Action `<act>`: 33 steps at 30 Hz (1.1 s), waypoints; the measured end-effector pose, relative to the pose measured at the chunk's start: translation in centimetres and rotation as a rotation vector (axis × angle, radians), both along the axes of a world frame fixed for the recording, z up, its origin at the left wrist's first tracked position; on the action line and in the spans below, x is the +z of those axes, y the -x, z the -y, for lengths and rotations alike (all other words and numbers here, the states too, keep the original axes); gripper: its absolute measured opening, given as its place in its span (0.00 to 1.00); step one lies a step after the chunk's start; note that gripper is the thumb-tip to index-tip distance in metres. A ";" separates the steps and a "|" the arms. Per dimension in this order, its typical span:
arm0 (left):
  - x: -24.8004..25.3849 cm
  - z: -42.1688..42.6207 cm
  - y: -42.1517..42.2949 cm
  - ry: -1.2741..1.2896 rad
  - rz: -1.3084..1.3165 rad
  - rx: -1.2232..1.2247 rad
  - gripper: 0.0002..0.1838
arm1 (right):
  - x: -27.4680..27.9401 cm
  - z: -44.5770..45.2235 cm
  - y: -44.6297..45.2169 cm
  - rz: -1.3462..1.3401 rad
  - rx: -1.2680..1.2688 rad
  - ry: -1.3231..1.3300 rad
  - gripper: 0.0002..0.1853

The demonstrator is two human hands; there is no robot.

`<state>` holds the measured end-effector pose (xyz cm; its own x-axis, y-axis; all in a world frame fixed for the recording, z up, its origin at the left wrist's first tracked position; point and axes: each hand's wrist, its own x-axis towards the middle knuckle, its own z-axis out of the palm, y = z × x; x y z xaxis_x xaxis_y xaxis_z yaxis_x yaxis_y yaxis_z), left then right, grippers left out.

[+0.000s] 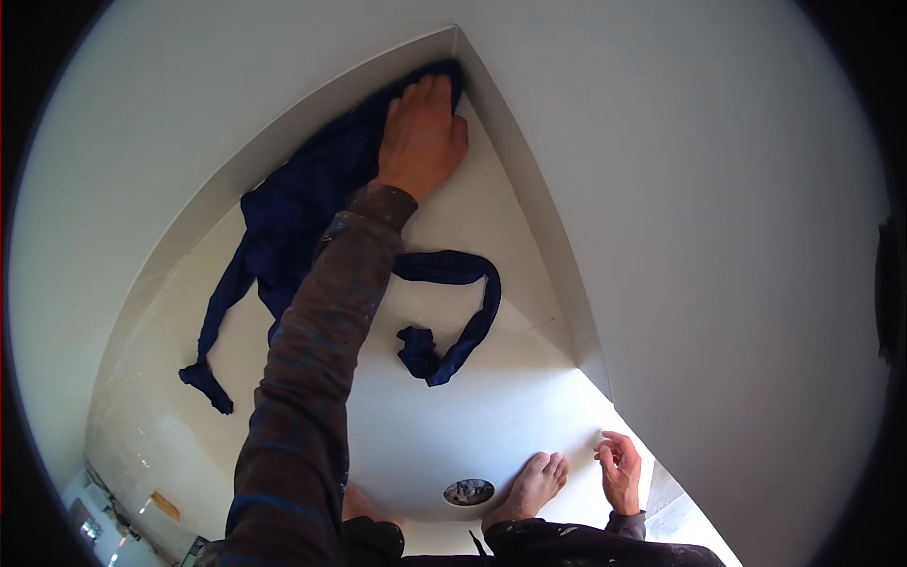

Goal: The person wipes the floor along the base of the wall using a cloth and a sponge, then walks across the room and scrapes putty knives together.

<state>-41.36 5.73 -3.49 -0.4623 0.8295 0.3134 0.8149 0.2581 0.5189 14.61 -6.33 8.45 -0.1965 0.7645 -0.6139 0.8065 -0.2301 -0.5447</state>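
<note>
A dark blue cloth (302,189) lies on the pale floor (444,406) in the corner, along the left skirting. Two long, narrow strips of it trail out, one to the lower left and one curling round to the right with a bunched end. My left hand (422,137) reaches far forward and presses down on the cloth right at the corner, fingers bent against it, the fingertips partly out of sight. Near the floor at the lower right is my right hand (620,468), holding nothing, with its fingers loosely curled and apart, beside my bare foot (534,487).
Tiled skirting (524,189) runs along both walls and meets at the corner. A round opening or drain (469,491) with grey contents is in the floor near my foot. An orange-brown piece (165,506) lies at the lower left, near blurred clutter (99,520).
</note>
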 end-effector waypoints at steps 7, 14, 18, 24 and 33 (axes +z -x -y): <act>2.3 5.2 -2.7 0.126 -0.021 -0.103 0.14 | 0.5 -0.7 2.1 -0.035 0.027 0.007 0.12; 1.2 3.2 -3.2 -0.098 0.020 0.083 0.18 | 0.7 -0.7 2.4 -0.040 0.049 0.030 0.12; 4.1 0.2 -2.0 0.157 0.203 0.307 0.25 | 1.0 -0.7 2.9 -0.031 0.056 0.024 0.11; 4.1 -0.3 -0.2 0.132 0.100 0.305 0.24 | 0.5 -0.5 1.9 -0.001 0.042 0.026 0.12; 2.3 -1.1 0.4 0.274 0.040 0.184 0.27 | -0.1 -0.6 1.4 -0.012 0.029 0.009 0.12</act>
